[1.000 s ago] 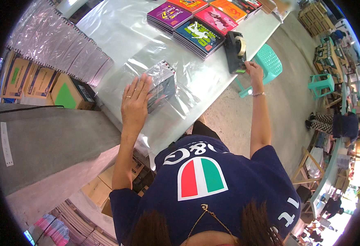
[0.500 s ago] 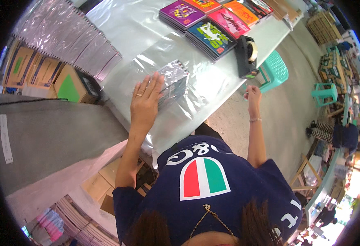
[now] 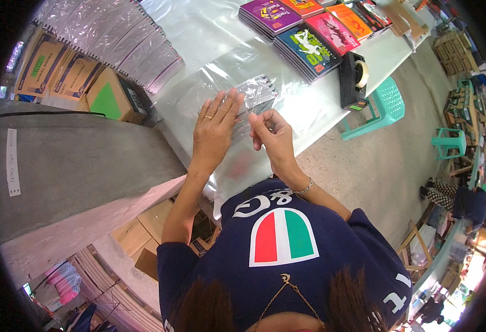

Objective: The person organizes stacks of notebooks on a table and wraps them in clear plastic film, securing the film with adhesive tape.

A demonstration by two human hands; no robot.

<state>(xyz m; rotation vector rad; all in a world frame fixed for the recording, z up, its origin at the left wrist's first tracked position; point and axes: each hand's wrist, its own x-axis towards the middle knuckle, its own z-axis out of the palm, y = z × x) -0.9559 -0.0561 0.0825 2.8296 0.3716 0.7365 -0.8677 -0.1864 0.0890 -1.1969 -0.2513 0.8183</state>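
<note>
A spiral-bound notebook (image 3: 258, 91) in clear plastic film lies on the table (image 3: 165, 105), glare hiding much of its cover. My left hand (image 3: 214, 130) rests flat on its near left part, fingers stretched out. Close beside it, my right hand (image 3: 276, 141) is at the notebook's near edge, thumb and forefinger pinched together; whatever is between them is too small to make out. A black tape dispenser (image 3: 349, 83) with a roll of tape (image 3: 361, 73) stands at the table's right edge, apart from both hands.
Stacks of colourful spiral notebooks (image 3: 308, 50) stand at the back of the table. Wrapped notebooks (image 3: 115, 41) form a long row at the left, above cardboard boxes (image 3: 110, 99). A grey ledge (image 3: 82, 160) borders my left side. Green plastic stools (image 3: 387, 105) stand on the floor at right.
My right hand has come left from beside the tape dispenser to the wrapped notebook, still pinched. My left hand stays flat on the notebook. The whole view has shifted slightly.
</note>
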